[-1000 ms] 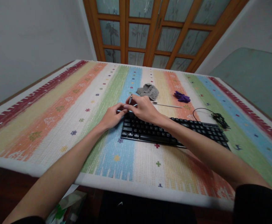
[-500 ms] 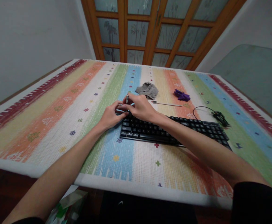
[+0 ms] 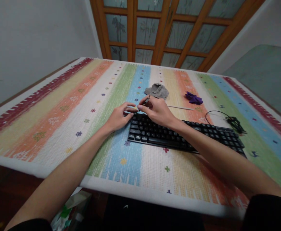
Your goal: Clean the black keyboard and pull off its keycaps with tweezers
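A black keyboard (image 3: 164, 140) lies at a slant on the striped tablecloth, its right part passing under my right forearm. My left hand (image 3: 120, 118) is at the keyboard's back left corner, thumb against the edge and fingers curled around it. Over the top left keys, my right hand (image 3: 160, 111) pinches a slim pen-like tool (image 3: 147, 100) with a silver and dark upper end. The tool leans to the right; its lower tip is hidden between the fingers. Both hands are close together, almost touching.
Behind my right hand lies a crumpled grey cloth (image 3: 157, 90). A thin metallic rod (image 3: 180, 107) and a bunched purple cloth (image 3: 193, 98) are to its right. The keyboard's black cable (image 3: 235, 124) is coiled at the far right. A bag (image 3: 73, 205) stands below the table's front edge.
The pen-like tool has gone from upright to leaning right. My right hand has drawn slightly away from my left fingers. The whole view has shifted a little.
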Action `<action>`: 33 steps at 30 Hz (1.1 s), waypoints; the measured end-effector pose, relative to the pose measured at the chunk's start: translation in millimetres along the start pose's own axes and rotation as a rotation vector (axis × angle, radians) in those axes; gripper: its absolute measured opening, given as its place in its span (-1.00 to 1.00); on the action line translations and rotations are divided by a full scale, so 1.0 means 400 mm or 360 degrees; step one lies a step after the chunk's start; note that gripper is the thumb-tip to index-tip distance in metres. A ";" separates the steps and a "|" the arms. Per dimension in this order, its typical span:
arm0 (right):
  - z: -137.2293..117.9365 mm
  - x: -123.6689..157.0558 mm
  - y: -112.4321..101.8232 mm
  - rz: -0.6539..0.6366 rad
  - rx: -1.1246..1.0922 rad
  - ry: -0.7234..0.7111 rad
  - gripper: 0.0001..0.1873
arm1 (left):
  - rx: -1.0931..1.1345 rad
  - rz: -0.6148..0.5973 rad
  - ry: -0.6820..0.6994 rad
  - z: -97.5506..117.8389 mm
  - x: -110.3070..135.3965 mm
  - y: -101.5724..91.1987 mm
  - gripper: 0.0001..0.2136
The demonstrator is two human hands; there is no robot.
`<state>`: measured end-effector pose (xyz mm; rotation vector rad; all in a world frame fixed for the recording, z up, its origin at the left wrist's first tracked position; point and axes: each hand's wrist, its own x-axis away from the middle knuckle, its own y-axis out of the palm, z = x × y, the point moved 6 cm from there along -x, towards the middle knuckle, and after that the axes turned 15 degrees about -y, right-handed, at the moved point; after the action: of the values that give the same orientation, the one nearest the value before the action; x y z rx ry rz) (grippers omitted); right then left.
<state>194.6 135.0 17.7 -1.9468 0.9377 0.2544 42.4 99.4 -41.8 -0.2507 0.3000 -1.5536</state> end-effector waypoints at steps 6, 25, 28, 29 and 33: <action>0.005 0.005 0.000 0.0011 0.0018 0.0026 -0.85 | -0.0008 -0.0003 0.0026 -0.004 -0.003 -0.001 -0.66; 0.123 -0.080 0.032 -0.0031 -0.0703 0.0498 -0.80 | -0.0046 -0.0014 -0.0017 0.000 -0.003 -0.002 -0.75; 0.138 -0.089 0.036 -0.0052 -0.0818 0.0595 -0.78 | -0.0028 -0.0011 -0.0027 -0.001 -0.003 -0.004 -0.77; 0.141 -0.093 0.035 -0.0048 -0.0837 0.0616 -0.77 | -0.0024 -0.0005 -0.0027 -0.001 -0.003 -0.005 -0.78; 0.147 -0.105 0.024 -0.0004 -0.0875 0.0661 -0.73 | -0.0051 0.0052 0.0002 0.003 -0.001 -0.009 -0.78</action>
<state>170.1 201.7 1.2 -2.5700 1.2236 0.1102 39.4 99.6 -39.5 -0.2687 0.3289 -1.5178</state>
